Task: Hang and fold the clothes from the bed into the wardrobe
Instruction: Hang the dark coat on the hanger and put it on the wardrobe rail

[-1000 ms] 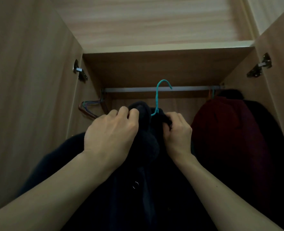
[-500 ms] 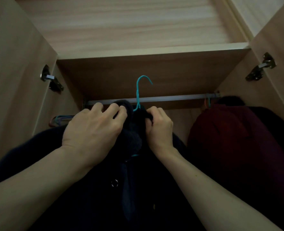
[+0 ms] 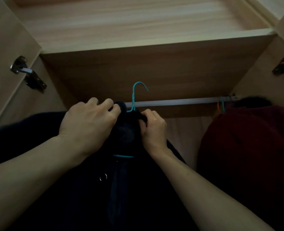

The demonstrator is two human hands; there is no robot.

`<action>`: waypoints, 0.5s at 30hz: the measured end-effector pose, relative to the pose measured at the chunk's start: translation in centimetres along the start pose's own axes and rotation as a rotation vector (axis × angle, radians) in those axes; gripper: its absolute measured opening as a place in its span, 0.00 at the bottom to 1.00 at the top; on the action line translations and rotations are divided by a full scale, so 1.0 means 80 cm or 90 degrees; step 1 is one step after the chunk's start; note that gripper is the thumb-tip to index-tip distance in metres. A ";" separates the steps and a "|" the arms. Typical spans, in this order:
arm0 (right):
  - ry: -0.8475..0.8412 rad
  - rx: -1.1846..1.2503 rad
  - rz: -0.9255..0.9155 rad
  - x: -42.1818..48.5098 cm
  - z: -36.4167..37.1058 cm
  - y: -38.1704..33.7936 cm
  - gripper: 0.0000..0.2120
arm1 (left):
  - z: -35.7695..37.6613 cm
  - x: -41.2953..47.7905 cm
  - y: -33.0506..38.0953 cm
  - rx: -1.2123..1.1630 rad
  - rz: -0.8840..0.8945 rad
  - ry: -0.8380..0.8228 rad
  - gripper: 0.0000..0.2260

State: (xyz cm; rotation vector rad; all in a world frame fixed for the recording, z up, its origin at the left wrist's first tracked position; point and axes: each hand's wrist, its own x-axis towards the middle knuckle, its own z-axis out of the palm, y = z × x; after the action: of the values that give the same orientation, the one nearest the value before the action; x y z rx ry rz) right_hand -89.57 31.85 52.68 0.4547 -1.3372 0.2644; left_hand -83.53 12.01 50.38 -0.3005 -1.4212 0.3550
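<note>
Far left: metal hinge point(image 3: 28, 73) is sitting on the open wardrobe door.

Left hand point(image 3: 88, 125): fingers are curling tight over the collar of the dark jacket point(image 3: 68, 194), just left of the hanger neck. They are grasping cloth, not plastic.

Jacket: it is hanging from the collar down past the bottom edge of the view, between both forearms, at the front of the wardrobe opening. A metal snap point(image 3: 103, 177) is showing on the front. Judgement: thick, soft and fairly heavy, so it is likely sagging off a thin hanger if held by cloth alone. It is not fragile and not slippery.

Teal hanger point(image 3: 133, 99): the hook is rising above the collar, and its curve is standing higher than the rail point(image 3: 179, 102). I cannot tell whether it is over the rail yet. Judgement: the best hold is the collar close on both sides of the neck, so that the weight is carried at the hook.

Right hand point(image 3: 152, 129): fingers and thumb are pinching the collar fabric just right of the neck.

Far right: a maroon garment point(image 3: 247, 147) is already hanging on the same rail, well apart from the hook.
</note>
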 end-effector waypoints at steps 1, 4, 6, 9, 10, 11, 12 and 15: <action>0.014 -0.002 0.001 0.006 0.006 0.005 0.01 | 0.007 0.006 0.001 0.000 -0.003 0.003 0.20; 0.042 0.006 0.024 0.022 0.020 0.016 0.08 | 0.029 0.028 0.005 0.001 -0.012 0.011 0.18; 0.054 -0.002 0.038 0.031 0.028 0.023 0.10 | 0.042 0.041 0.007 -0.004 -0.028 0.015 0.16; 0.054 -0.017 0.057 0.036 0.044 0.040 0.08 | 0.064 0.052 0.014 -0.018 -0.043 0.010 0.14; 0.054 -0.016 0.065 0.036 0.050 0.047 0.07 | 0.072 0.056 0.017 -0.026 -0.043 0.007 0.14; 0.053 -0.014 0.073 0.037 0.056 0.055 0.07 | 0.080 0.060 0.020 -0.033 -0.042 0.002 0.14; 0.049 -0.013 0.076 0.038 0.063 0.063 0.07 | 0.089 0.064 0.022 -0.039 -0.042 -0.004 0.14; 0.034 -0.004 0.073 0.042 0.087 0.086 0.08 | 0.118 0.073 0.029 -0.049 -0.046 -0.023 0.14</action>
State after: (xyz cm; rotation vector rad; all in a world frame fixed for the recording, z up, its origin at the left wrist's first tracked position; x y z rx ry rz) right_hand -97.95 34.47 58.24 0.3631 -1.3136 0.3644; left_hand -92.39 16.46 55.94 -0.3055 -1.4789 0.2488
